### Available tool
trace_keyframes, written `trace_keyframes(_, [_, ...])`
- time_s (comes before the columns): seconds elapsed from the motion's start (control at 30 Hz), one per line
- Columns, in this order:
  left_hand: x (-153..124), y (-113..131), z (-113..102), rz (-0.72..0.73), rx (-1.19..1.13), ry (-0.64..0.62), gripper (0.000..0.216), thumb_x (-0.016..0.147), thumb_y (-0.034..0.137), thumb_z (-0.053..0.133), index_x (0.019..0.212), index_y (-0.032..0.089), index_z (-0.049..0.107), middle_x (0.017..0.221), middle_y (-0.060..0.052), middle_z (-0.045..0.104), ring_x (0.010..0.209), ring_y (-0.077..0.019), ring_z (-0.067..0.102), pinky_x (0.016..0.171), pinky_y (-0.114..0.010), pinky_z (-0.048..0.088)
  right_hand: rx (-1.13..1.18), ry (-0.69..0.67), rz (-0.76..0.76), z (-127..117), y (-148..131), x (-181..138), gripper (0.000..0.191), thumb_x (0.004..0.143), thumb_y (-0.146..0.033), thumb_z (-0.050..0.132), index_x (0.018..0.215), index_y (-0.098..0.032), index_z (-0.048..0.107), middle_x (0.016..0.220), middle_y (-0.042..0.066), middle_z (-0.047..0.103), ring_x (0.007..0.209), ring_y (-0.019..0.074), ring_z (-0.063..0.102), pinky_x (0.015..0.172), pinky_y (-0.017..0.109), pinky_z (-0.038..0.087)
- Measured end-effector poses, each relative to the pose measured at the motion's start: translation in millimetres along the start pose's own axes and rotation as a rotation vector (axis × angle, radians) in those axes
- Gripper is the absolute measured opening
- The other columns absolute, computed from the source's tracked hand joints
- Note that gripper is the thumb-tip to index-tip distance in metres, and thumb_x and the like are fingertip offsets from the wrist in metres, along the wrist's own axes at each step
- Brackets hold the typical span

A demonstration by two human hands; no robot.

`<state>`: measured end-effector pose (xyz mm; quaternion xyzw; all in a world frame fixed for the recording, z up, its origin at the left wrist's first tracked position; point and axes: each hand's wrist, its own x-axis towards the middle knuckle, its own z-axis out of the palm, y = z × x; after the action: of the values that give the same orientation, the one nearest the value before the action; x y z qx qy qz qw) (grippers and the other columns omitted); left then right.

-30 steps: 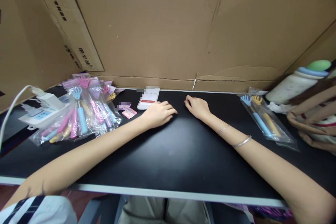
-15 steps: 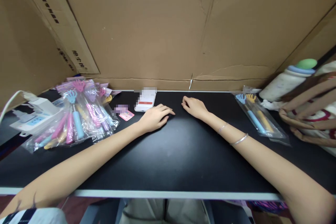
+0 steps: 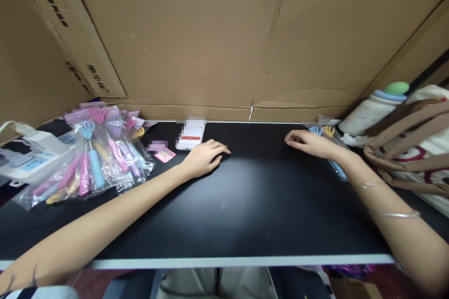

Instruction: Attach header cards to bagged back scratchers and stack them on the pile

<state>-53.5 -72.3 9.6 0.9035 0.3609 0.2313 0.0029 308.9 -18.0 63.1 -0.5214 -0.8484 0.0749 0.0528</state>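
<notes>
My left hand rests palm down on the black table, fingers loosely stretched, holding nothing, just in front of a white phone. My right hand lies over the near end of a clear bag holding a blue and a yellow back-scratcher at the right; its fingers are stretched out flat, touching or just above the bag. Two bracelets circle my right forearm.
A pile of bagged pastel back-scratchers lies at the left, beside a white power strip. A small pink card sits near the phone. A bottle and a brown-strapped bag stand at the right. Cardboard walls enclose the table.
My right hand has moved from the table's middle to the right, onto the clear bag. My left hand has stayed put. The view has tilted slightly.
</notes>
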Motion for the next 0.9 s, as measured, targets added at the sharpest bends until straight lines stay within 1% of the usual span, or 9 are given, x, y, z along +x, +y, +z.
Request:
trace_keyframes(0.07, [0.0,0.5,-0.7,-0.001,0.003,0.000,0.029,0.088,0.018,0.043,0.111,0.021,0.059,0.116,-0.004,0.062,0.107,-0.0183,0.055,0.092,-0.035,0.047,-0.028,0.077,0.111,-10.4,26.3,-13.1,0.023,0.086,-0.027,0.049,0.098,-0.012,0.062,0.102,0.016,0.066,0.091,0.0206,0.061,0.084,0.030,0.042])
trace_keyframes(0.1, [0.0,0.8,-1.1,0.000,0.004,0.001,0.029,0.088,0.018,0.043,0.111,0.022,0.059,0.116,-0.004,0.062,0.107,-0.0181,0.055,0.092,-0.035,0.047,-0.076,0.092,0.184,-14.0,37.5,-18.3,0.023,0.084,-0.024,0.053,0.099,-0.011,0.063,0.105,0.019,0.066,0.095,0.0223,0.060,0.086,0.030,0.041])
trace_keyframes(0.2, [0.1,1.4,-1.9,-0.001,0.011,-0.006,0.029,0.088,0.017,0.042,0.112,0.022,0.059,0.117,-0.004,0.062,0.108,-0.0176,0.054,0.093,-0.034,0.047,-0.150,0.059,0.358,-17.3,60.9,-27.1,0.027,0.083,-0.020,0.056,0.105,-0.008,0.065,0.111,0.022,0.064,0.097,0.0231,0.061,0.084,0.030,0.041])
trace_keyframes(0.27, [0.0,1.7,-2.2,-0.007,0.015,-0.013,0.029,0.088,0.017,0.043,0.112,0.021,0.059,0.117,-0.003,0.062,0.108,-0.0173,0.054,0.093,-0.034,0.047,-0.157,-0.008,0.384,-15.0,67.7,-28.3,0.027,0.083,-0.020,0.057,0.104,-0.007,0.067,0.111,0.022,0.064,0.097,0.0228,0.062,0.083,0.029,0.041])
trace_keyframes(0.37, [-0.1,1.6,-2.0,-0.007,0.011,-0.017,0.029,0.088,0.018,0.043,0.112,0.021,0.059,0.117,-0.003,0.062,0.109,-0.0171,0.054,0.094,-0.034,0.046,-0.185,-0.075,0.384,-10.8,68.0,-26.6,0.027,0.082,-0.022,0.058,0.101,-0.006,0.069,0.110,0.023,0.065,0.098,0.0234,0.061,0.084,0.030,0.041])
trace_keyframes(0.5, [-0.4,1.5,-1.6,-0.011,0.010,-0.014,0.029,0.089,0.017,0.042,0.112,0.021,0.059,0.117,-0.003,0.062,0.108,-0.0174,0.054,0.094,-0.034,0.046,-0.162,-0.095,0.368,-8.1,57.4,-23.7,0.032,0.086,-0.024,0.053,0.108,-0.005,0.066,0.113,0.022,0.064,0.100,0.0231,0.061,0.087,0.029,0.041])
trace_keyframes(0.63, [-0.8,1.5,-1.6,-0.017,0.011,-0.016,0.030,0.089,0.017,0.042,0.112,0.022,0.059,0.118,-0.003,0.062,0.108,-0.0173,0.054,0.094,-0.034,0.047,-0.175,-0.104,0.254,-2.9,36.9,-20.3,0.035,0.088,-0.026,0.048,0.112,-0.006,0.064,0.118,0.021,0.061,0.103,0.0249,0.060,0.091,0.032,0.042])
trace_keyframes(0.77, [-0.7,1.3,-1.6,-0.015,0.016,-0.018,0.030,0.088,0.017,0.042,0.113,0.022,0.059,0.118,-0.002,0.062,0.108,-0.0171,0.054,0.093,-0.034,0.047,-0.218,-0.041,0.088,6.4,7.1,-17.6,0.037,0.086,-0.035,0.046,0.110,-0.014,0.066,0.114,0.016,0.063,0.102,0.0265,0.060,0.092,0.039,0.043])
trace_keyframes(0.9, [-0.3,1.2,-1.6,-0.019,0.020,-0.017,0.030,0.089,0.017,0.042,0.113,0.023,0.059,0.118,-0.003,0.063,0.107,-0.0169,0.054,0.092,-0.034,0.048,-0.131,-0.003,-0.005,14.5,-29.3,-18.7,0.039,0.086,-0.040,0.043,0.110,-0.019,0.065,0.113,0.012,0.062,0.104,0.0256,0.058,0.091,0.041,0.044])
